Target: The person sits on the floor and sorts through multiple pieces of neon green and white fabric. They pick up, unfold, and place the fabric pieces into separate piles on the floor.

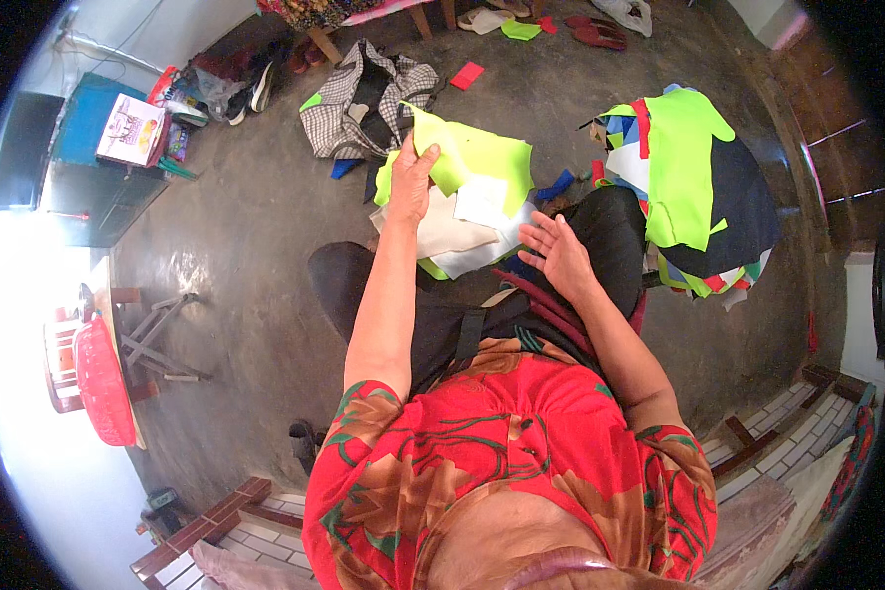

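My left hand (410,185) is closed on the edge of a lime-green cloth piece (477,157), its thumb on top. The piece spreads out to the right of the hand, in front of my knees. Below it lie a white piece (480,204), a cream piece (446,223) and a pale grey piece (482,254), overlapping at my lap. My right hand (560,258) hovers at the right edge of these pieces, fingers stretched and slightly apart, with nothing in it.
On the right stands a heap of scraps topped by a large lime-green sheet (677,172) and black cloth (742,206). Ahead lies a checked cloth bag (339,118). A red scrap (467,76) lies on the floor (236,246). At left is a red basin (105,379).
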Action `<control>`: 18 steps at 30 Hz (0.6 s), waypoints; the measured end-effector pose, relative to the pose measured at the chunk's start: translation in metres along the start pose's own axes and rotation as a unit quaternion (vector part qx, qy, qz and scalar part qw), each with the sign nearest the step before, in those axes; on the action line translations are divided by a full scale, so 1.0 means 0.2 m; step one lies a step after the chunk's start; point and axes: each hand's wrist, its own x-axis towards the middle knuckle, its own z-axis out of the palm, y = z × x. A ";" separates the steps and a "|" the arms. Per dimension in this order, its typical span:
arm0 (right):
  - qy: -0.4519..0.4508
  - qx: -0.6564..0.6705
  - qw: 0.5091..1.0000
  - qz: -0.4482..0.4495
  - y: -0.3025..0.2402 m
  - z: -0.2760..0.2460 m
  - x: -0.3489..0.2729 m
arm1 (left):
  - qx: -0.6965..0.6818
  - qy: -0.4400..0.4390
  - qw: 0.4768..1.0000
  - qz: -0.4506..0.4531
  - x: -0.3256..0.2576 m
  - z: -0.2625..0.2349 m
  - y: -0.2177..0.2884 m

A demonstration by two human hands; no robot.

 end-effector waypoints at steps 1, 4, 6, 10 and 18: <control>-0.001 0.000 1.000 0.001 0.00 0.00 0.00 | 0.018 0.008 1.000 0.005 0.01 -0.02 -0.01; 0.000 -0.010 1.000 0.014 -0.02 0.04 -0.01 | 0.075 0.048 0.996 0.009 0.02 -0.22 -0.13; 0.001 -0.012 1.000 0.016 -0.01 0.01 0.00 | 0.213 0.146 0.960 -0.105 -0.04 -0.30 -0.19; -0.017 -0.007 0.999 0.027 0.00 0.02 0.00 | 0.296 0.230 0.920 -0.115 -0.15 -0.62 -0.44; -0.023 -0.033 0.999 0.023 -0.01 0.01 -0.01 | 0.738 0.070 0.668 0.073 -0.32 -0.22 -0.38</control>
